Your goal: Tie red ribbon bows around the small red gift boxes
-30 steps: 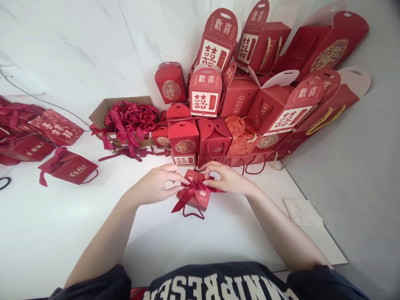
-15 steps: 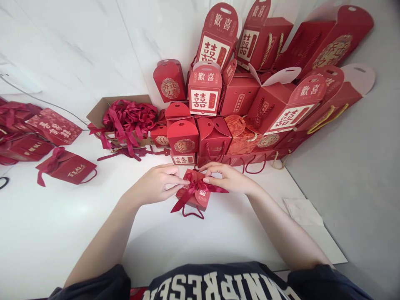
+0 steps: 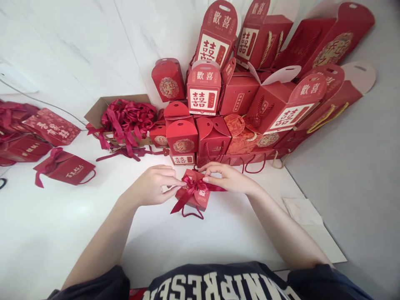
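A small red gift box [image 3: 202, 203] with gold and white characters stands on the white table before me. Across its top lies a shiny crimson ribbon [image 3: 184, 198] tied in a bow, its tails hanging to both sides. A dark red cord handle droops from the box's near side. My left hand [image 3: 153, 184] pinches the bow's left loop between thumb and fingertips. From the other side, my right hand [image 3: 225, 176] has its thumb and finger closed on the right loop. Part of the knot sits between the two hands.
Stacked red gift boxes [image 3: 204, 89] rise behind my hands, up to the wall. Left of them, a cardboard box [image 3: 98, 109] holds a heap of crimson ribbons [image 3: 128, 118]. A bow-tied red box [image 3: 70, 167] stands further left. White paper [image 3: 304, 211] lies at right.
My left hand has shifted slightly left, the bow's left loop with it. The right-hand tail reaches a little less far out. The camera view has moved slightly.
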Available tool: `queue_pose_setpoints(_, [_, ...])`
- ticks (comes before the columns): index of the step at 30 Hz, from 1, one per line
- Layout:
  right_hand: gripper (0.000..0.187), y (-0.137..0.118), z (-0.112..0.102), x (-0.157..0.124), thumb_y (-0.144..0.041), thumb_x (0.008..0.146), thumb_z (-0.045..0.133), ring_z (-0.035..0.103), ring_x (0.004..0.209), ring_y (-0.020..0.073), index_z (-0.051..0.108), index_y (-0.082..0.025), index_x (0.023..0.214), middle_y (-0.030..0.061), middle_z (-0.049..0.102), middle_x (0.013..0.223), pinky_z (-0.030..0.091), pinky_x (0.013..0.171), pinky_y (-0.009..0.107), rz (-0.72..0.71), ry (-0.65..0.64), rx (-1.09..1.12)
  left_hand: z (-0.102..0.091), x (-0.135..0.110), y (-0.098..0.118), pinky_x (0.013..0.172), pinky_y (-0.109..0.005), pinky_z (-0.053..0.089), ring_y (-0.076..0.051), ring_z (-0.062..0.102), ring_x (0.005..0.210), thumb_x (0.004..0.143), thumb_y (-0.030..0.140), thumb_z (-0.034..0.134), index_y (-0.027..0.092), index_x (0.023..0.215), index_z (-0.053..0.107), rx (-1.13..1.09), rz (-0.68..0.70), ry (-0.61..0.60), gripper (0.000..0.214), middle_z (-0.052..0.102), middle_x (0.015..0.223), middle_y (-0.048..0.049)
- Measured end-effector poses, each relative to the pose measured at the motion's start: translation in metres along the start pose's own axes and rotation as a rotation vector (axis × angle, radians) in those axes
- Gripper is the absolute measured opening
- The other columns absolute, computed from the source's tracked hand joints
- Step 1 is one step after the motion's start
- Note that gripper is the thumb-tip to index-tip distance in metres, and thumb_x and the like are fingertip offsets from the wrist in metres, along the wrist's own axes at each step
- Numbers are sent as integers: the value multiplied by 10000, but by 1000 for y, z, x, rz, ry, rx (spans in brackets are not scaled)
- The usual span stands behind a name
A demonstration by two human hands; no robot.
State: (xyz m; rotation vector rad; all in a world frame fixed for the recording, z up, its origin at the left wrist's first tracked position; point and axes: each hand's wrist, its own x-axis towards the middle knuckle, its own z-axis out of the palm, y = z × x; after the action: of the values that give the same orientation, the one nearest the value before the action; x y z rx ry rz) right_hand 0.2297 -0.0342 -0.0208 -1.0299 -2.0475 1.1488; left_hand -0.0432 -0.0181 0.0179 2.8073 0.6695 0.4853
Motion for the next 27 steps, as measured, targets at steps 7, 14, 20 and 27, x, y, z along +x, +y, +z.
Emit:
queue_pose_setpoints(7, [214,3,1,1,-366,920,566,604,1085,208,631,-190,817,70,651,1160,425,976,357,-16,-12,11,-4,-4,-4,663,-270,423,-137,519,619,878,198,564,257,982,752,48,-35,-17,222,587,633,0])
queue_pose_setpoints(14, [227,3,1,2,-372,922,559,611,1058,210,635,-192,808,67,658,1149,436,967,371,-21,-18,23,3,1,5,694,-271,441,-136,554,633,945,244,485,264,1171,667,60,-59,-145,291,625,702,1])
queue_pose_setpoints(20, [245,0,1,1,-383,917,563,612,1051,211,626,-189,781,75,647,1162,443,966,379,2,-7,26,14,3,5,773,-307,449,-165,596,781,946,237,474,196,1036,664,196,-65,-66,214,669,908,-40])
queue_pose_setpoints(27, [237,2,3,-3,-435,911,549,628,966,185,591,-202,926,56,650,1117,493,855,337,99,61,126,20,9,-2,654,-241,413,-117,519,684,947,313,484,154,785,640,-218,-194,-72,276,580,773,-27])
